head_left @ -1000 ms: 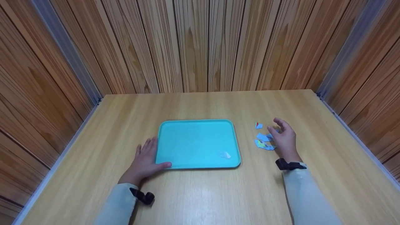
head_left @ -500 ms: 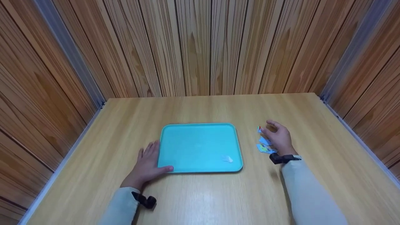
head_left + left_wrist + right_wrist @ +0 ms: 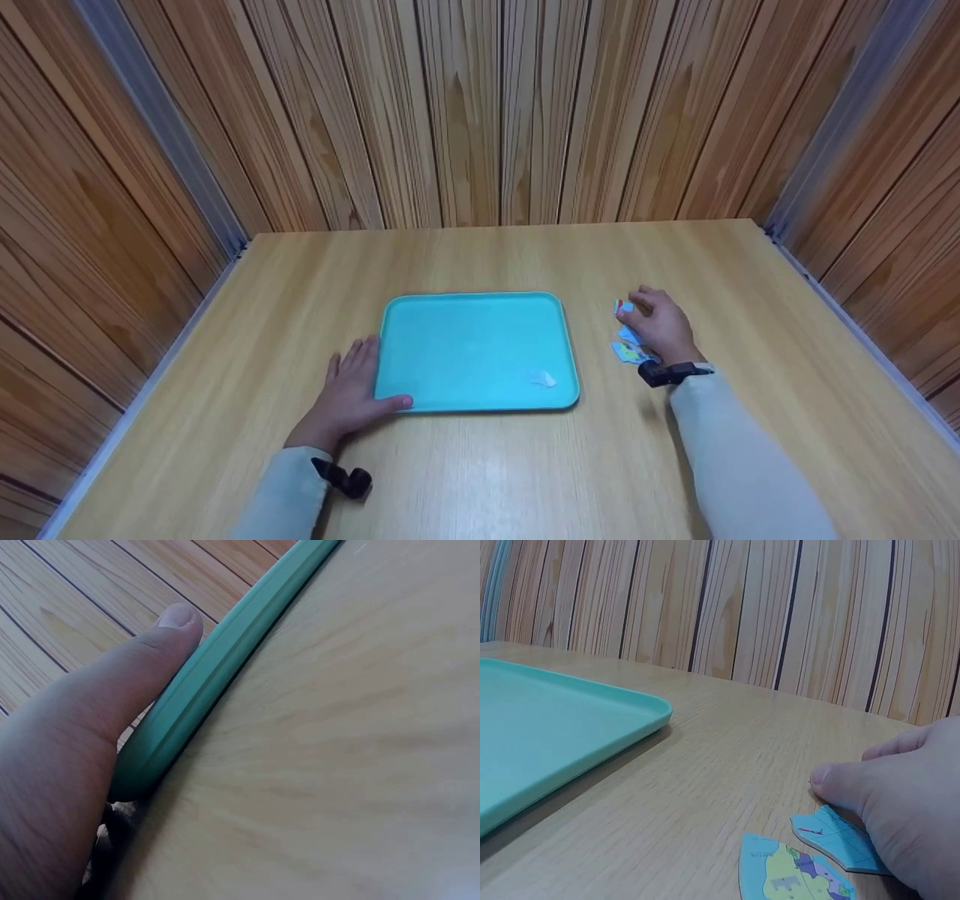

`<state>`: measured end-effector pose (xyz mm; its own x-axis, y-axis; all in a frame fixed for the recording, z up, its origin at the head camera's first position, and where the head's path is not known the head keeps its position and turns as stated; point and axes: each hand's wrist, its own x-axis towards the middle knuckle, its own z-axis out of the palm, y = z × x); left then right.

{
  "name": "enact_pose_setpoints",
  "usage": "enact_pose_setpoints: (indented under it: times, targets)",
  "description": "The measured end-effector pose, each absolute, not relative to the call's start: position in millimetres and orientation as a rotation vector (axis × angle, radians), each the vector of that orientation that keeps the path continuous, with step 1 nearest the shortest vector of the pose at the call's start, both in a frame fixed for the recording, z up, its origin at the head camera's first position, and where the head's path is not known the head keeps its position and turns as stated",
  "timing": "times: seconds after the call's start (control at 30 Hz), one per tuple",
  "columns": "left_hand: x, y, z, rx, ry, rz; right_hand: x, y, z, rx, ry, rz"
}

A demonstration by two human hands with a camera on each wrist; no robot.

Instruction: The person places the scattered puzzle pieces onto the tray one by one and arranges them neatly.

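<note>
My left hand (image 3: 349, 394) rests against the left side of a turquoise tray (image 3: 472, 337), its thumb (image 3: 161, 641) lying over the near rim. At right, my right hand (image 3: 661, 326) is bent down over loose map puzzle pieces. Its thumb and forefinger are at a small blue piece with a red mark (image 3: 622, 305); whether they pinch it is unclear, and the thumb hides it in the right wrist view. Under the palm lies a blue piece (image 3: 844, 840), partly covered. Nearer me is a piece with yellow and purple areas (image 3: 795, 874).
A small whitish piece (image 3: 543, 379) lies in the tray's near right corner. The wooden table (image 3: 480, 465) is bounded by wood-plank walls (image 3: 480, 112) at the back and both sides. A strip of table separates the tray from the pieces.
My right hand has moved left and slightly down to the red-marked piece, and its thumb and forefinger have drawn closer together. The left hand and tray stay in place.
</note>
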<state>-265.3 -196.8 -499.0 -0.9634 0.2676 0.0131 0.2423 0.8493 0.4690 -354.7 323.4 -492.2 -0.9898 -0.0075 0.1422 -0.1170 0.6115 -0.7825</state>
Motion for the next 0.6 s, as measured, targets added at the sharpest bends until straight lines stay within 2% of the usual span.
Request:
enact_pose_setpoints:
  times: [0.17, 0.6]
  targets:
    - [-266.2, -195.7, -498.7, 0.393, 2.968, 0.734, -355.5, 322.9, -492.3, 0.089, -2.743, 1.229]
    - [-265.4, -196.1, -500.2, 0.391, 2.957, 0.733, -354.4, 319.9, -491.7, 0.027, -2.732, 1.306]
